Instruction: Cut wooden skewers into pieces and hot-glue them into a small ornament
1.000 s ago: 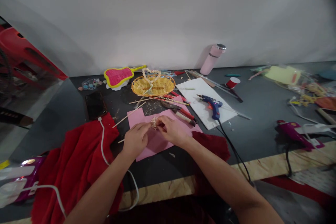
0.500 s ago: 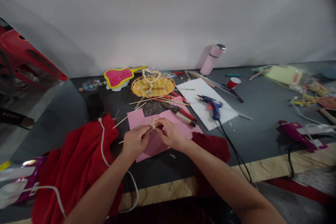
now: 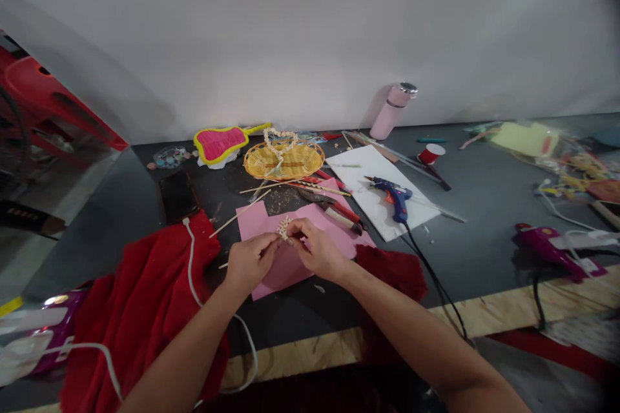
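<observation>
A small cluster of pale beads (image 3: 285,227) is pinched between my two hands, above pink paper (image 3: 281,274) on the dark table. My left hand (image 3: 252,261) grips its left side with thumb and fingertips. On the right side, my right hand (image 3: 314,248) has its fingers closed on the same cluster. Pliers with red handles (image 3: 341,213) lie on the paper just beyond my right hand. Behind them stands a yellow woven basket (image 3: 283,162) with a string of pale beads (image 3: 277,142) across it. Thin sticks (image 3: 239,214) lie beyond my left hand.
A blue glue gun (image 3: 394,197) lies on a white board (image 3: 361,171), its cord running to the front edge. Red cloth (image 3: 150,297), a phone (image 3: 178,197) and a white cable are on the left. Further back stands a pink bottle (image 3: 391,111).
Both hands keep their hold on the bead cluster, with only a slight shift of the fingers. The whole view has moved very slightly.
</observation>
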The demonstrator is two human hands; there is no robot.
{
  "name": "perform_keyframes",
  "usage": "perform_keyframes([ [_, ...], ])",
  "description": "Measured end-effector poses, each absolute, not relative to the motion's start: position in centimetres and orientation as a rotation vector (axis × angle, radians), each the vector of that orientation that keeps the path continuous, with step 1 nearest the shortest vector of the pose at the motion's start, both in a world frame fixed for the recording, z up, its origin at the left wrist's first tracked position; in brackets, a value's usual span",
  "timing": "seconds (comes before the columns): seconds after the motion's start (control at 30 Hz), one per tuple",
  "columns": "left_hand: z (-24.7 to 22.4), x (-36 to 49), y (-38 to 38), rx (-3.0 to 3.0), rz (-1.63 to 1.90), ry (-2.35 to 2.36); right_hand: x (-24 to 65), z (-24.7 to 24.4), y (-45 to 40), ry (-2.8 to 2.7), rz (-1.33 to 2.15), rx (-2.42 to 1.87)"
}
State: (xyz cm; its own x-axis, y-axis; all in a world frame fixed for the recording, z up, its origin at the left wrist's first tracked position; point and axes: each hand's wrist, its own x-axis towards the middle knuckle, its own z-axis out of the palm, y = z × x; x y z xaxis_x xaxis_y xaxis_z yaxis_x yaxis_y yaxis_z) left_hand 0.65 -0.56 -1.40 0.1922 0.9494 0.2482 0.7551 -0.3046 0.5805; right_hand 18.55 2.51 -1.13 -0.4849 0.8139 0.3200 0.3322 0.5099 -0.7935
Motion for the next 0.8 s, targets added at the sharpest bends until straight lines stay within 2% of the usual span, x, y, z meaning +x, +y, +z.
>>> perform_keyframes([
  [0.8, -1.23, 0.6, -0.6, 2.231, 0.898, 1.555, 18.47, -1.43, 2.22, -1.893, 1.092, -0.847],
])
